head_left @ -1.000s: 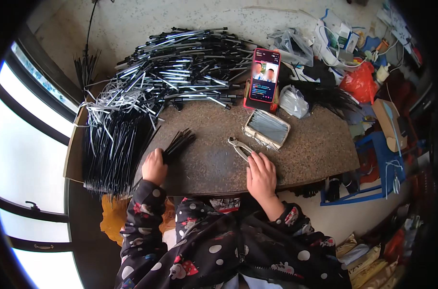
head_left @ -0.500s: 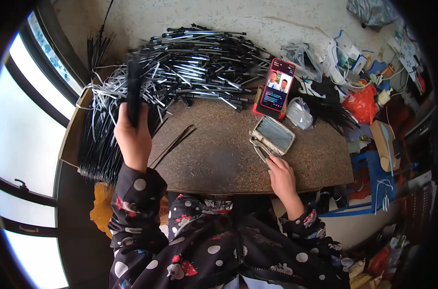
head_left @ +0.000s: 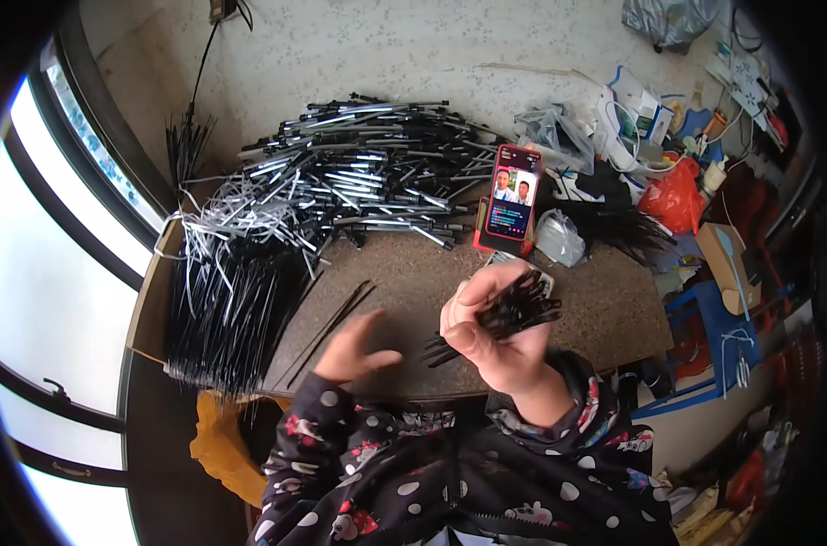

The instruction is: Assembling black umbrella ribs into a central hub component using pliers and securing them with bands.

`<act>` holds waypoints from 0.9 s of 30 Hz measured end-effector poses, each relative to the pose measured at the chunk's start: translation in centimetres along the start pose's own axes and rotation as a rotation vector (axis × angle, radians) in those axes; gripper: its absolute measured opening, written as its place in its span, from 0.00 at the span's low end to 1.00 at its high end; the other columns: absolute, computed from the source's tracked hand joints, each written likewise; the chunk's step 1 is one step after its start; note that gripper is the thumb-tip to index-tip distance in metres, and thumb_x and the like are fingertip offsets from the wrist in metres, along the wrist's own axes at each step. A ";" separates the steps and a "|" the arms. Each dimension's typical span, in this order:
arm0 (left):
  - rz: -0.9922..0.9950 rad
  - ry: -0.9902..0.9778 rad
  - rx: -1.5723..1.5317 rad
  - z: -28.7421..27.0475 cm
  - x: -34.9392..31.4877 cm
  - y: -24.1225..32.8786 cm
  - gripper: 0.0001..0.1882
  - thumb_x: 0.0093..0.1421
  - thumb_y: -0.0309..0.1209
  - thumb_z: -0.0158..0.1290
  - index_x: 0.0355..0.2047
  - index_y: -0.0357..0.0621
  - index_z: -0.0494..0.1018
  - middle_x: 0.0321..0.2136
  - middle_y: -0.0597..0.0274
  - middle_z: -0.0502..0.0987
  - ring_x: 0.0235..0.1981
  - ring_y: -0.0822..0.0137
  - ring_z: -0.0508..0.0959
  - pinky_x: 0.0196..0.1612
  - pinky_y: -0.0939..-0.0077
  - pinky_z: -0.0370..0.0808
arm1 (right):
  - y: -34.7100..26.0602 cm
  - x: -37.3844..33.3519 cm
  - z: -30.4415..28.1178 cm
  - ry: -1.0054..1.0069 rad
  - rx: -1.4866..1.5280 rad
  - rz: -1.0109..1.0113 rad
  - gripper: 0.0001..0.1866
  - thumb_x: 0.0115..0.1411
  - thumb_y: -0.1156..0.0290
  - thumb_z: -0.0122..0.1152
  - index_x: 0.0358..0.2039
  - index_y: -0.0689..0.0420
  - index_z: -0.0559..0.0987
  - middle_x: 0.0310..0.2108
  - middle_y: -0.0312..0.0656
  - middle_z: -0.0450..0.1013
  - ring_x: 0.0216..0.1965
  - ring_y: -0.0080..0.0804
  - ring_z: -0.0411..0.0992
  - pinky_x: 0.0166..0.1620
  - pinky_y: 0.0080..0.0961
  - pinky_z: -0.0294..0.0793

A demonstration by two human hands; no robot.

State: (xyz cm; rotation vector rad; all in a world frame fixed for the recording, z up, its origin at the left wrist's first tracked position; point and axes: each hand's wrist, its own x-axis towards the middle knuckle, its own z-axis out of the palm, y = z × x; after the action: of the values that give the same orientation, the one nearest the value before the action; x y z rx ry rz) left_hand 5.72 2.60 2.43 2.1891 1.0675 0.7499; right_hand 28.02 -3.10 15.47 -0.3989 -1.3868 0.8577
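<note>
My right hand (head_left: 514, 364) is raised over the table's front right part, its fingers closed around a bundle of thin black strips (head_left: 527, 305). The ends of the strips stick out on both sides of the fist. My left hand (head_left: 352, 353) holds nothing; thumb and fingers are apart, somewhat blurred, above the front edge of the speckled brown table (head_left: 413, 273). Just left of it lie a few loose black strips (head_left: 327, 328). A small case (head_left: 545, 284) is mostly hidden behind my right hand, and the pliers by it are not visible.
At the back is a heap of black and silver rods (head_left: 368, 164). To the left, a cardboard box (head_left: 154, 309) holds many black strips (head_left: 227, 314) and white ties (head_left: 241, 214). A propped phone (head_left: 514, 196), a clear plastic bag (head_left: 559, 237) and a red bag (head_left: 673, 196) are at right.
The black bundle has passed from my left hand to my right. My right hand has left the pliers and risen; my left hand has come down toward the table's middle.
</note>
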 end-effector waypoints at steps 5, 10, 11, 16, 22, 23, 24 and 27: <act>-0.142 0.383 0.274 -2.2 -2.9 -6.8 0.38 0.49 0.40 0.62 0.56 0.35 0.59 0.52 0.45 0.65 0.53 0.50 0.67 0.54 0.64 0.65 | 2.5 0.4 0.1 -0.018 -0.055 0.145 0.13 0.56 0.73 0.62 0.37 0.60 0.67 0.24 0.33 0.67 0.22 0.17 0.65 0.27 0.14 0.65; 0.041 0.222 -0.535 3.6 -4.0 3.1 0.34 0.56 0.44 0.55 0.54 0.33 0.59 0.48 0.49 0.68 0.48 0.57 0.70 0.51 0.66 0.66 | 2.0 1.6 3.4 0.216 -0.016 0.120 0.13 0.58 0.75 0.58 0.41 0.61 0.66 0.22 0.34 0.65 0.22 0.19 0.65 0.29 0.17 0.67; -0.010 0.128 -0.438 5.4 -5.3 4.1 0.31 0.59 0.44 0.52 0.52 0.32 0.61 0.43 0.51 0.71 0.43 0.61 0.73 0.47 0.69 0.70 | 1.7 2.1 3.9 0.340 0.110 0.154 0.15 0.57 0.75 0.58 0.42 0.62 0.66 0.23 0.34 0.65 0.24 0.20 0.66 0.30 0.17 0.68; -0.465 -0.444 -0.963 11.0 -9.0 4.9 0.22 0.66 0.45 0.38 0.42 0.36 0.68 0.26 0.63 0.73 0.25 0.74 0.72 0.29 0.82 0.68 | 7.8 0.2 2.0 0.332 -0.767 -0.016 0.24 0.56 0.75 0.59 0.51 0.62 0.63 0.28 0.39 0.70 0.30 0.25 0.70 0.33 0.19 0.70; -0.772 -0.380 -1.289 10.6 -9.8 6.3 0.24 0.66 0.49 0.36 0.36 0.39 0.70 0.20 0.64 0.73 0.20 0.74 0.71 0.24 0.81 0.65 | 5.5 -10.7 -4.0 -0.208 -0.909 0.712 0.13 0.59 0.62 0.56 0.37 0.60 0.76 0.20 0.43 0.73 0.25 0.36 0.75 0.31 0.28 0.73; -0.688 -0.505 -1.223 9.8 -9.2 7.0 0.24 0.66 0.48 0.36 0.36 0.39 0.71 0.20 0.64 0.73 0.20 0.74 0.71 0.23 0.81 0.65 | 5.2 -12.8 -3.9 -0.208 -0.918 0.713 0.13 0.59 0.62 0.56 0.37 0.60 0.76 0.20 0.43 0.73 0.25 0.36 0.75 0.31 0.28 0.73; -0.602 -0.625 -1.151 8.9 -8.6 7.6 0.24 0.66 0.48 0.37 0.35 0.39 0.71 0.20 0.63 0.74 0.20 0.73 0.72 0.23 0.81 0.66 | 5.1 -14.8 -3.9 -0.160 -0.567 1.007 0.15 0.61 0.60 0.53 0.34 0.60 0.75 0.17 0.41 0.71 0.19 0.32 0.72 0.26 0.26 0.70; -0.276 -0.774 -0.884 8.2 -7.4 8.9 0.23 0.66 0.47 0.39 0.33 0.38 0.72 0.19 0.63 0.74 0.19 0.72 0.72 0.22 0.81 0.67 | 5.2 -15.5 -3.8 -0.025 -0.016 1.293 0.18 0.64 0.57 0.48 0.30 0.60 0.73 0.13 0.37 0.68 0.13 0.26 0.66 0.20 0.23 0.65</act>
State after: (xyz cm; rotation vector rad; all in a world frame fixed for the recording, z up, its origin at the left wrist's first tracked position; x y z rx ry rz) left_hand 11.99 -10.09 1.56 1.3155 0.4629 0.1334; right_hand 30.84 -10.09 0.53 -1.3623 -1.0503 1.8707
